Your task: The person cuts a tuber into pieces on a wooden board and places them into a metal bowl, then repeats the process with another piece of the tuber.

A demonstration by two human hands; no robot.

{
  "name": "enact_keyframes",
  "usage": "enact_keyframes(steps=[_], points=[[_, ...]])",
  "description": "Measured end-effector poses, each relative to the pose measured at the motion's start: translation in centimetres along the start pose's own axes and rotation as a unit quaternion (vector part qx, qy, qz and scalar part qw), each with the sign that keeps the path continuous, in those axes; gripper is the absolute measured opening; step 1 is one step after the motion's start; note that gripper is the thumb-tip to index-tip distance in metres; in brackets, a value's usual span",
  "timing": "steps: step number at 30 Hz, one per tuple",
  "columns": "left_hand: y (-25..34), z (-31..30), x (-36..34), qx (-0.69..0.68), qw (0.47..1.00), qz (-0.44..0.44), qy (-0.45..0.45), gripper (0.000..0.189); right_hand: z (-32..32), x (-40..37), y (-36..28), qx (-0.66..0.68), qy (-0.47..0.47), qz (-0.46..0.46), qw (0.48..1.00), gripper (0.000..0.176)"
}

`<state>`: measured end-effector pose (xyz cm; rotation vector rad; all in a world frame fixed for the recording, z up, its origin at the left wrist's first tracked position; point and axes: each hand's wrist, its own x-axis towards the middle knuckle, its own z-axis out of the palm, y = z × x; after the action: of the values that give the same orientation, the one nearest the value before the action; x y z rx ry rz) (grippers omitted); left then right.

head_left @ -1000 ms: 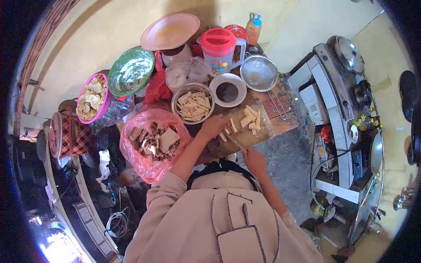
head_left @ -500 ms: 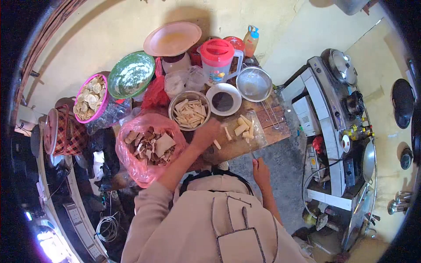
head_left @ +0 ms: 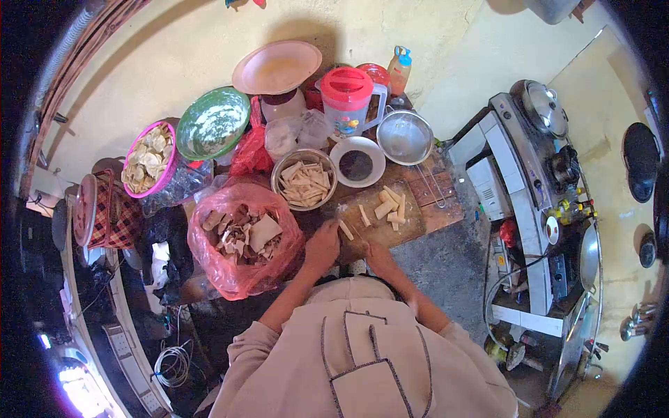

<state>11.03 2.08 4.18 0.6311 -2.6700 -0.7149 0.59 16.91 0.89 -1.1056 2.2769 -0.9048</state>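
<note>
Cut sticks (head_left: 304,184) fill bowl (head_left: 277,196); thick pieces (head_left: 387,203) lie uncut. My right hand (head_left: 377,258) grips knife (head_left: 361,236); left hand (head_left: 323,245), can't tell.

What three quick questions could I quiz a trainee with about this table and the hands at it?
1. Multiple choice: what is in the steel bowl?
a) round slices
b) pale cut sticks
c) dark liquid

2. True or false: in the picture, the round strainer is to the right of the white bowl.

3. Short answer: which is nearer the pink plastic bag, the left hand or the right hand?

Key: 1 b; 2 true; 3 the left hand.
</note>
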Motion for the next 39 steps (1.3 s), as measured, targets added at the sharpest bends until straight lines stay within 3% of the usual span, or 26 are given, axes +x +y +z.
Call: enact_keyframes(steps=[5, 7, 11, 14, 19, 25, 28, 35, 39], points=[[0.4, 0.1, -1.1, 0.158, 0.985, 0.054, -0.045, 0.049, 0.7, 0.5, -0.9, -0.002, -0.047, 0.076, 0.996, 0.039], [0.6, 0.5, -1.6, 0.197, 0.977, 0.073, -0.041, 0.054, 0.3, 0.3, -1.9, 0.000, -0.051, 0.061, 0.997, 0.037], [0.9, 0.9, -2.2, 0.198, 0.977, 0.063, -0.046, 0.056, 1.0, -0.1, -1.4, -0.007, -0.045, 0.015, 0.999, 0.039], [0.7, 1.2, -2.3, 0.200, 0.976, 0.063, -0.054, 0.057, -0.1, 0.1, -2.8, 0.048, -0.057, 0.073, 0.995, 0.034], [0.5, 1.9, -2.5, 0.211, 0.974, 0.075, -0.025, 0.058, 0.5, -0.3, -2.4, 0.034, -0.031, 0.060, 0.997, 0.034], [0.8, 1.5, -2.4, 0.204, 0.975, 0.072, -0.048, 0.059, 0.0, -0.1, -2.9, 0.018, -0.050, 0.061, 0.997, 0.036], [0.6, 1.7, -2.4, 0.196, 0.973, 0.044, -0.114, 0.065, 0.8, 0.0, -2.0, 0.018, -0.042, 0.058, 0.997, 0.037], [0.3, 2.0, -2.4, 0.198, 0.975, 0.056, -0.085, 0.061, 0.7, -0.1, -2.4, 0.007, -0.052, 0.092, 0.994, 0.038], [0.4, 1.8, -2.3, 0.187, 0.975, 0.051, -0.104, 0.060, 0.6, -0.3, -2.6, 0.009, -0.023, 0.053, 0.998, 0.039]])
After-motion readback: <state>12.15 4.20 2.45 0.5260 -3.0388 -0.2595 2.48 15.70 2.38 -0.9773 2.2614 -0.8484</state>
